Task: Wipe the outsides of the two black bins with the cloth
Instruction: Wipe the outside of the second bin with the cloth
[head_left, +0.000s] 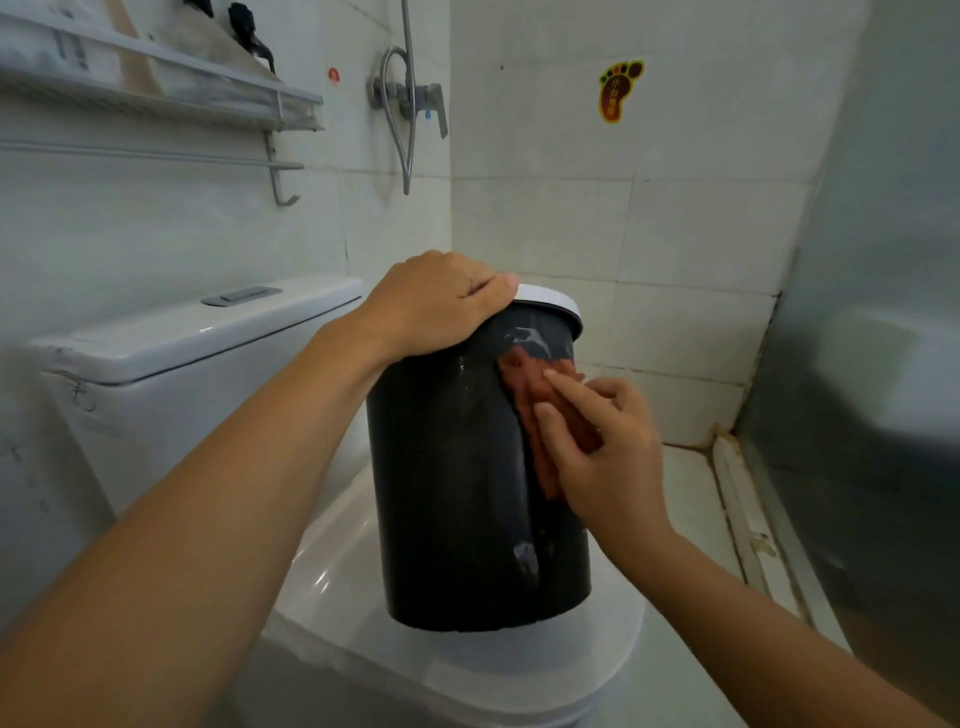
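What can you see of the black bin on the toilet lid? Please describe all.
The black bin is a round, smooth bin that looks like plastic, with a white rim on top. It stands tilted on the closed toilet lid. Its wall shines wet, with streaks. The left hand holds its top edge; the right hand presses a reddish cloth against its side.

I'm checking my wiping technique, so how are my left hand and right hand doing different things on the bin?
The left hand grips the black bin at its white rim; the right hand presses the reddish cloth flat against its side. The left sits higher, the right lower. Both touch the same bin.
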